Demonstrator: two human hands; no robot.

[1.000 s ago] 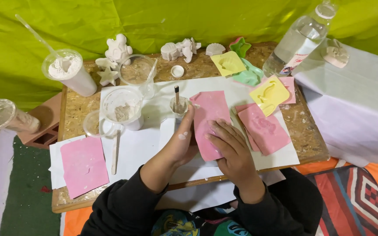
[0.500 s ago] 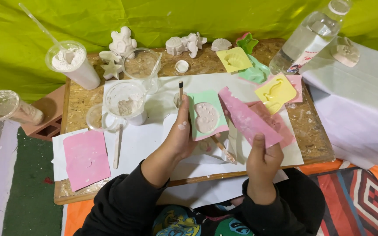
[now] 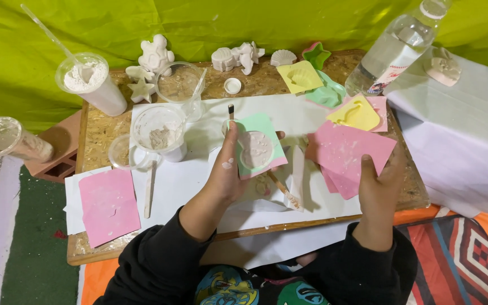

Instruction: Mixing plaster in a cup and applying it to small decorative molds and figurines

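Head view, left hand: I see my left hand (image 3: 228,169) over the middle of the bench (image 3: 94,133), fingers curled round a green mould (image 3: 258,144), thumb on its near edge; a thin stick (image 3: 231,111) pokes up just above the fingers.
Head view, green mould: held face up and roughly level, filled with pale plaster, lifted over the white paper (image 3: 193,175); I judge the level hold keeps the plaster from spilling.
Head view, right hand: my right hand (image 3: 380,182) is out to the right, fingers pressed on a pink sheet (image 3: 348,152), thumb on top; the sheet is tilted up and held well clear of the mould.
Head view, arm pose: both forearms come in from the bottom edge, black sleeves to the wrists, left angled inward, right nearly straight ahead.
Head view, under the hands: a brush (image 3: 283,189) and a white stick lie on the paper between the hands.
Head view, surroundings: a cup of mixed plaster (image 3: 159,133) sits left of the mould, a cup of white powder (image 3: 88,79) farther left, a water bottle (image 3: 396,45) at the far right, plaster casts (image 3: 156,56) along the back edge, and another pink mould (image 3: 108,203) near left.
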